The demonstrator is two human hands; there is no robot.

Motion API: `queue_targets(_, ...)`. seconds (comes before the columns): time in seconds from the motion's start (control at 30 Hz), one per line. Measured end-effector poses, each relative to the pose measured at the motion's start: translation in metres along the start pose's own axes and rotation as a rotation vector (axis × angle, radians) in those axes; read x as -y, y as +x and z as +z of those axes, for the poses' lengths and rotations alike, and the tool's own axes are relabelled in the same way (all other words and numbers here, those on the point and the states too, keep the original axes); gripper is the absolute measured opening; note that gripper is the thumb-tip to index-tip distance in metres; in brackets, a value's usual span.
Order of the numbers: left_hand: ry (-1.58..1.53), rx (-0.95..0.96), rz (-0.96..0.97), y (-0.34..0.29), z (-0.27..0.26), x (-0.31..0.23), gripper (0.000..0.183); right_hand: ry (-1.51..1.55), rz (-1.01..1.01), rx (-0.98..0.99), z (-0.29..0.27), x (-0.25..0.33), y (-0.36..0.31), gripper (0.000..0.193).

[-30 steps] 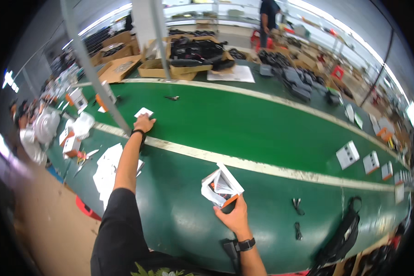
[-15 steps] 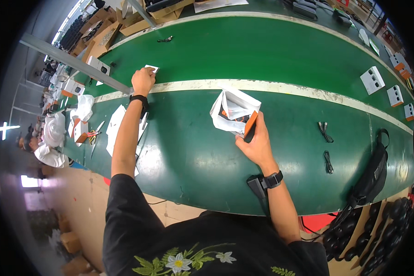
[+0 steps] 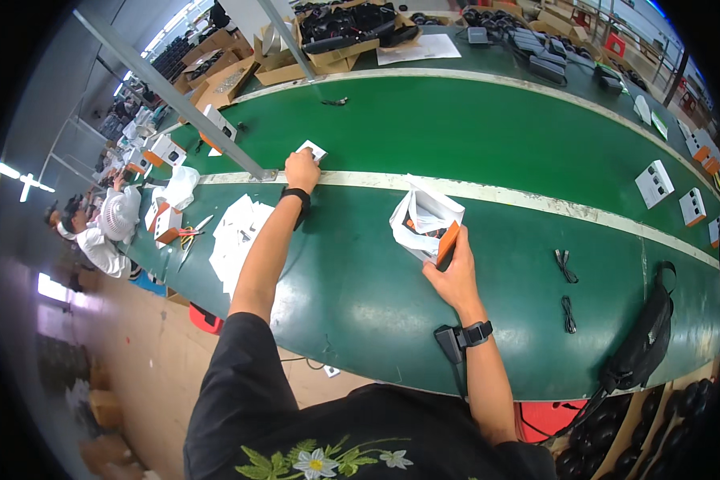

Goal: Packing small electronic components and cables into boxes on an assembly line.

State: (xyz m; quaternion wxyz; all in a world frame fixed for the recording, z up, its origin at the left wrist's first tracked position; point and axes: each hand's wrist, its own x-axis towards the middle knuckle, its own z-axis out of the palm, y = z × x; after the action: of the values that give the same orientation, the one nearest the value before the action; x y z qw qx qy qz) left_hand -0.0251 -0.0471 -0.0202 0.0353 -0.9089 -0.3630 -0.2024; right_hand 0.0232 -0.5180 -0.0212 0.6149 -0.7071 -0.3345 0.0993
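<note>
My right hand (image 3: pixel 457 276) is closed on the side of a small white and orange box (image 3: pixel 449 246). The box's top stands open, with a white flap (image 3: pixel 436 198) raised and a white plastic bag (image 3: pixel 424 234) inside, around something dark and orange. Out ahead on the left, my left hand (image 3: pixel 302 168) reaches over the pale strip to the green belt. Its fingers are curled on a small white card (image 3: pixel 313 150), whose lower part they hide. Beneath my left forearm lies a heap of white paper sheets (image 3: pixel 236 236).
Two black cables (image 3: pixel 566 268) and a black pouch (image 3: pixel 644 328) lie on the right of the table. White and orange boxes (image 3: pixel 654 184) stand on the belt. Scissors (image 3: pixel 188 234) lie at left, near a metal post (image 3: pixel 240 156). People work further left.
The view has shifted, so post, papers and belt appear lower and further right. My left hand stays at the card, and my right hand still holds the open box.
</note>
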Motion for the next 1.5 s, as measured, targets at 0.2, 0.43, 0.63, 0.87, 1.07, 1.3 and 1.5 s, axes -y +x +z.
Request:
queue_targets(0.2,-0.099,0.031,0.009,0.011,0.011,0.001,0.066,0.017,0.001,-0.015,-0.001,-0.004,0.0,0.082)
queue_targets(0.43,-0.025,0.235,-0.021,0.018,0.007,-0.004,0.067,-0.005,-0.006,-0.018,-0.002,0.008,0.001,0.08)
queue_targets(0.63,-0.141,0.103,0.14,-0.01,-0.052,-0.048,0.053,0.008,-0.012,-0.019,-0.006,-0.002,-0.002,0.081)
queue_targets(0.87,-0.227,0.152,0.088,-0.114,-0.172,0.016,0.051,0.039,-0.035,-0.012,0.002,0.004,0.0,0.082)
queue_targets(1.07,-0.082,0.091,0.272,-0.097,-0.163,0.056,0.057,0.054,0.039,-0.003,0.001,-0.001,0.001,0.084)
queue_targets(1.3,-0.289,0.379,0.308,0.058,-0.068,-0.067,0.064,0.072,0.061,0.014,-0.007,0.003,0.001,0.08)
queue_targets(1.5,-0.088,0.372,0.09,0.179,0.045,-0.1,0.071,0.114,0.088,0.058,-0.006,0.007,0.0,0.079)
